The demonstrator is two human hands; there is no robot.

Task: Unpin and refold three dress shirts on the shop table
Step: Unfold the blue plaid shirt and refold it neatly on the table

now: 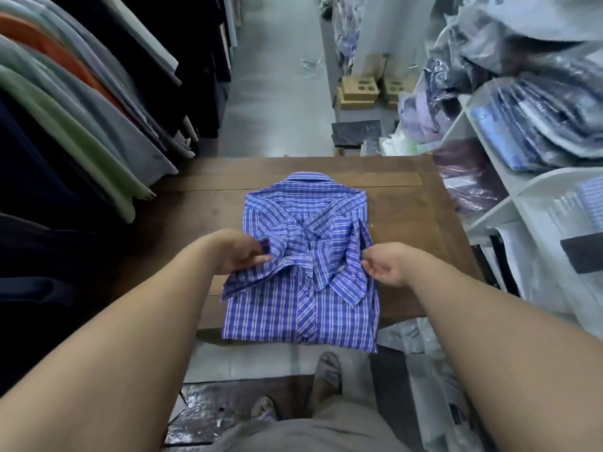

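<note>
A blue and white checked dress shirt (303, 308) lies folded on the brown wooden table (411, 216), collar at the far end, its near edge hanging over the table's front. Both sleeves are folded across the middle of the shirt. My left hand (238, 252) pinches the left sleeve's cuff at the shirt's left side. My right hand (388, 262) is at the right edge, its fingertips curled onto the fold of the right sleeve. No pins can be made out.
Hanging garments (81, 125) crowd the left side up to the table. White shelves (496, 203) with bagged shirts stand at the right. Cardboard boxes (359, 89) and plastic bags lie on the grey floor beyond the table. My feet stand on plastic wrappers below.
</note>
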